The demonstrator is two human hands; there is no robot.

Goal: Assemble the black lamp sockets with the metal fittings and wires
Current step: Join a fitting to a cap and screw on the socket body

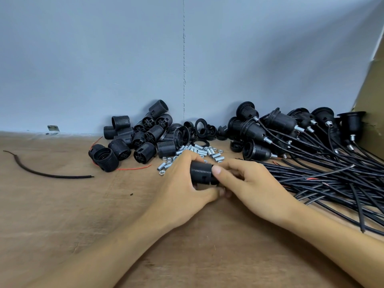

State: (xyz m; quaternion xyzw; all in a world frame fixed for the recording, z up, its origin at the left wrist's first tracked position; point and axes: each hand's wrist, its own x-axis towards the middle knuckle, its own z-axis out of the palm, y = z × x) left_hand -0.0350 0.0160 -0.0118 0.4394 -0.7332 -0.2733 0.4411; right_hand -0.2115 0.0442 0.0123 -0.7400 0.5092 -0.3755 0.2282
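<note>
Both hands grip one black lamp socket (pixel 202 172) low over the wooden table (pixel 83 204), near its middle. Watching from my remote station, I see the left hand (pixel 182 179) curled over the socket's ribbed body from the left, with the thumb underneath. The right hand (pixel 249 181) pinches the socket's right end, thumb on top. I cannot tell whether a wire or fitting is in it, because the fingers hide that end.

Just behind the left knuckles lies a scatter of small silver metal fittings (pixel 199 152), both threaded tubes and nuts. Further back and to the left sits a heap of loose black socket shells (pixel 135 138), with a thin red wire (pixel 133 168) trailing out at its front. Black rings and caps (pixel 200 125) lie by the grey wall (pixel 104 59).

To the right, wired sockets (pixel 270 125) are piled up. Their black wires (pixel 322 177) fan across the table just beside the back of the right hand. A single loose black wire (pixel 41 173) curves at the far left. Brown cardboard (pixel 372 90) stands at the right edge.
</note>
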